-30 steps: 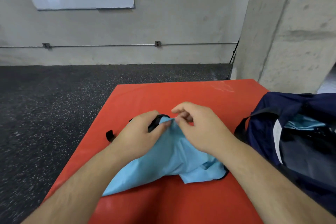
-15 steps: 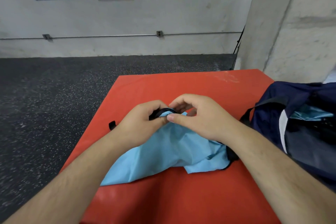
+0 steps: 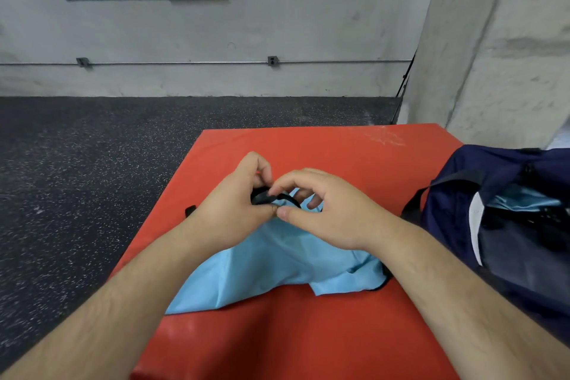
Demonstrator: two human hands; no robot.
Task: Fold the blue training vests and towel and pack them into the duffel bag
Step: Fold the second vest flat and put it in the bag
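Over the last second both hands have crept from the plain blue cloth up to the vest's black binding (image 3: 267,197). The left hand (image 3: 234,210) now grips it with curled fingers (image 3: 260,167), while the right hand (image 3: 327,213) pinches the same trim between thumb and forefinger, its other fingers loosely bent. That suggests the person is finding an armhole or neck edge to straighten before any fold is made.

The light-blue training vest (image 3: 277,268) lies bunched on the red padded platform (image 3: 308,333) beneath the wrists, thin and slack, with its near corners splayed. The navy duffel bag (image 3: 509,225) sits open just to the right, with light-blue cloth (image 3: 524,202) already showing inside.
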